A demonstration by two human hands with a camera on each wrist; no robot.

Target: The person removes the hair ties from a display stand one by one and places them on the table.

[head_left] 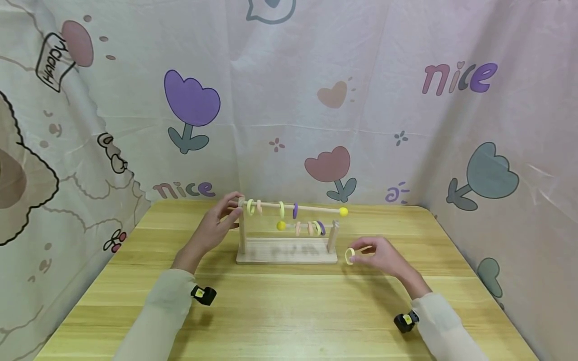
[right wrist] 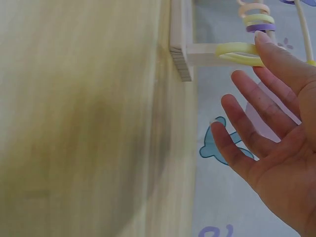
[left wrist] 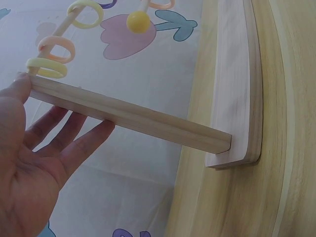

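Note:
A wooden stand [head_left: 286, 256] with two posts stands on the table. My left hand [head_left: 212, 225] grips the top of its left post [left wrist: 133, 111], thumb on one side and fingertips on the other. From that post runs the upper rod [head_left: 311, 207], bearing several yellow, peach and purple rings and ending in a yellow ball [head_left: 343, 212]. A lower rod from the right post [head_left: 333, 238] carries several more rings and another yellow ball [head_left: 281, 225]. Just right of the base, my right hand [head_left: 379, 255] pinches a pale yellow ring [right wrist: 234, 47], held apart from the rods.
The wood-grain table [head_left: 289, 311] extends in front of the stand and to both sides. Behind it hangs a printed cloth [head_left: 271, 90] with tulips and lettering. A small black camera is strapped to each wrist.

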